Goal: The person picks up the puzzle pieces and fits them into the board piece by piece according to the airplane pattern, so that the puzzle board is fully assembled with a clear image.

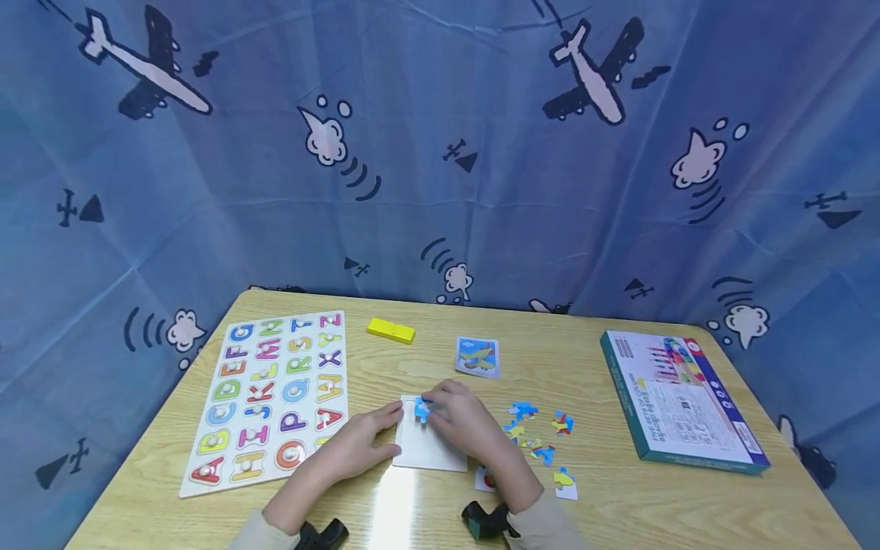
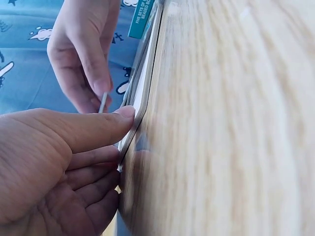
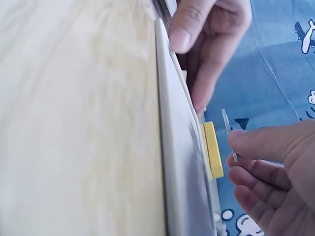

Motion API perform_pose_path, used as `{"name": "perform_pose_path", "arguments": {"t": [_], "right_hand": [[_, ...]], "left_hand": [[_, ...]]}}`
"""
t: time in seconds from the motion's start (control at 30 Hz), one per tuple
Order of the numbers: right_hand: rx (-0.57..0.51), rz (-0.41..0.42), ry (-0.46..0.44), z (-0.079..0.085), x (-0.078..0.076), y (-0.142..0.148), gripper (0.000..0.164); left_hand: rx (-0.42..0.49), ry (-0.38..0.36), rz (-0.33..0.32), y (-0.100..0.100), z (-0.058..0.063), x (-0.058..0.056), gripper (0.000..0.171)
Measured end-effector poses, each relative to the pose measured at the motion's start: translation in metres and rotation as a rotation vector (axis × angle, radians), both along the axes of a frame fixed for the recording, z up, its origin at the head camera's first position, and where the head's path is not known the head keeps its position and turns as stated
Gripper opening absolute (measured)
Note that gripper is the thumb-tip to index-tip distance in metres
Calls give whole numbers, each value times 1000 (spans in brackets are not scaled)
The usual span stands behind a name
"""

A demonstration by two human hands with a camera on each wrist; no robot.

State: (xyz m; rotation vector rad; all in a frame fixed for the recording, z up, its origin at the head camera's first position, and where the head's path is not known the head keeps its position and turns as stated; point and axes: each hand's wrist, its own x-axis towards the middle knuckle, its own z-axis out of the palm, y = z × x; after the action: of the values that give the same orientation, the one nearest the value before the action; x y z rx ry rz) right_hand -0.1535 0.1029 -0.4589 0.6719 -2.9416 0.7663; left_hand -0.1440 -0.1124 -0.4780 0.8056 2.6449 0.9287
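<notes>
My right hand (image 1: 466, 418) pinches a blue jigsaw puzzle piece (image 1: 421, 411) between thumb and fingers, over the upper left part of a white square puzzle board (image 1: 429, 452). In the right wrist view the thin piece (image 3: 226, 119) is seen edge-on, apart from the board. My left hand (image 1: 360, 445) lies along the board's left edge, its fingers and thumb spread and touching the rim. From the left wrist the thumb (image 2: 98, 129) shows extended against the board's edge. Several loose puzzle pieces (image 1: 544, 455), blue, yellow and red, lie to the right of my right hand.
A picture card with a plane (image 1: 477, 357) lies behind the board, and a yellow block (image 1: 391, 330) stands farther back. An alphabet peg board (image 1: 271, 397) takes up the table's left side. At the right lies a flat boxed set (image 1: 684, 401). A blue curtain (image 1: 426, 153) hangs behind.
</notes>
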Motion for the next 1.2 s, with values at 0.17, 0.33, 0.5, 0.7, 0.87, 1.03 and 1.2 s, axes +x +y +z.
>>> {"name": "perform_pose_path", "arguments": {"t": [0.17,0.33,0.5,0.7,0.87,1.03,1.2], "right_hand": [[21,12,-36,-4,-1,-10,28],[54,11,-29,-8,-1,-13,28],[66,19,13,-13,-1,-14,27],[60,13,51,-18,-2,-15,27],[63,10,48,-19,-3,-15,26],[34,16,31,-21,-5,-16,27],[-8,28,40,-22,-7,-17,27]], "left_hand": [[-6,-1,-7,1,-1,0,56],[-13,-13,-12,2,-2,1,56],[-12,-13,-18,3,-2,1,57],[-24,-6,-28,3,0,0,57],[-32,-13,-36,4,3,-2,57],[-57,13,-39,3,6,-1,57],[-78,51,-39,6,6,-1,55]]}}
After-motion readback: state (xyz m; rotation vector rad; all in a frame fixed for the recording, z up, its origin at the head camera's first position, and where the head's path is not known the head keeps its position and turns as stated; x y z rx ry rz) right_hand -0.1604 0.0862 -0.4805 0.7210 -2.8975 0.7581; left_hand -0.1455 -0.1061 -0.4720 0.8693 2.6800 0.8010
